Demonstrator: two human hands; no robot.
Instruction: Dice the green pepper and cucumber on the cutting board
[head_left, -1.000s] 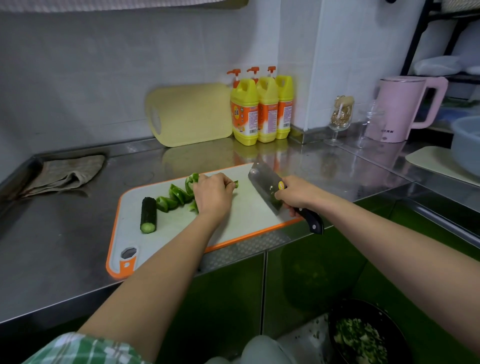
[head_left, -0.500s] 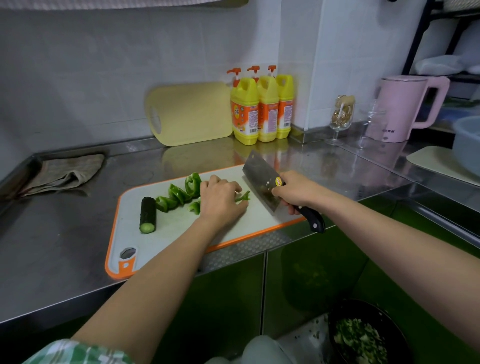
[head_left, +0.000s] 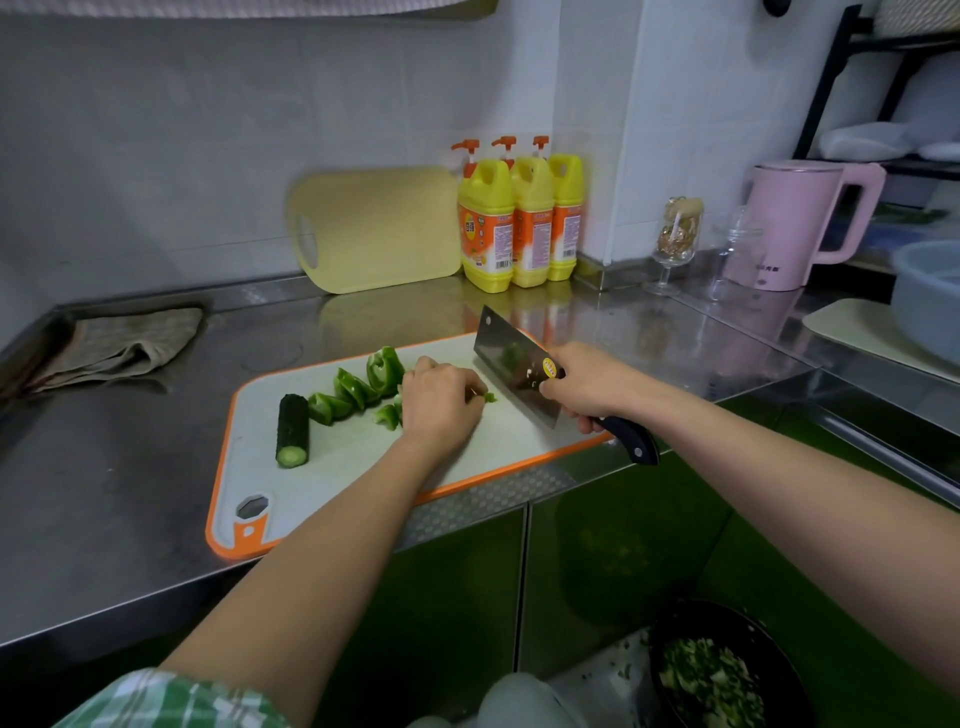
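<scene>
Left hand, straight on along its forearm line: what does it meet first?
Probably the cleaver in the right hand, just past the left hand, which pins a pepper piece; depth unclear.

Left hand (head_left: 441, 402) curls clean over the pepper piece (head_left: 488, 397), only a green tip pokes out past the fingers. Right hand (head_left: 582, 384) swallows half the cleaver (head_left: 506, 358) handle. Far right, the blue basin (head_left: 930, 296) runs off frame; near right, the dark bowl (head_left: 769, 644) of chopped greens is clipped too.
</scene>
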